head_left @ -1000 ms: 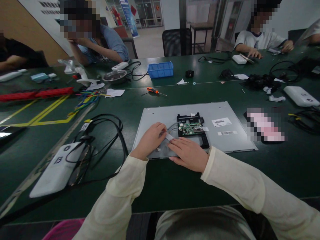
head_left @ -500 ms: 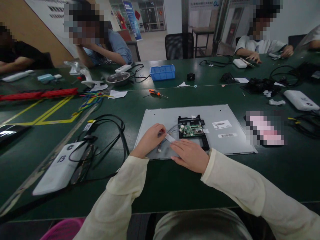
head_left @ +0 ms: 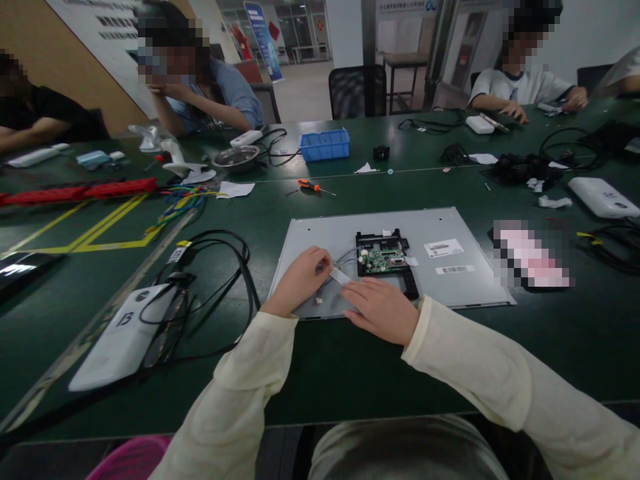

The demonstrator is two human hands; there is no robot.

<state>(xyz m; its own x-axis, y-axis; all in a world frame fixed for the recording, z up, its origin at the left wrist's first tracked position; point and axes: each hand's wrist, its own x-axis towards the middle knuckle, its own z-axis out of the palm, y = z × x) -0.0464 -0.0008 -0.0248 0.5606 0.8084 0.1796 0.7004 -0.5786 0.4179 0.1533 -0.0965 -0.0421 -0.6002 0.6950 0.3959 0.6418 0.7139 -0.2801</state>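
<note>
A flat grey metal panel (head_left: 320, 233) lies in front of me on the green table. A black plastic frame (head_left: 411, 285) with a green circuit board (head_left: 383, 261) sits on it, and thin grey cables (head_left: 346, 257) run left from the board. My left hand (head_left: 303, 275) pinches one end of a short white strip (head_left: 341, 276) over the panel's left part. At the strip's other end, the fingers of my right hand (head_left: 380, 307) close on it. A small white connector (head_left: 319, 301) shows below my left fingers.
Left lies a white power bank (head_left: 117, 340) with looped black cables (head_left: 245, 260). A pink-screened phone (head_left: 533, 257) lies right of the panel. Beyond it are an orange screwdriver (head_left: 310, 186), a blue basket (head_left: 325, 145) and a metal bowl (head_left: 236, 157). Several people sit around the table.
Both my hands stay almost still on the white strip. Across the table at the right, a person's hand has shifted slightly.
</note>
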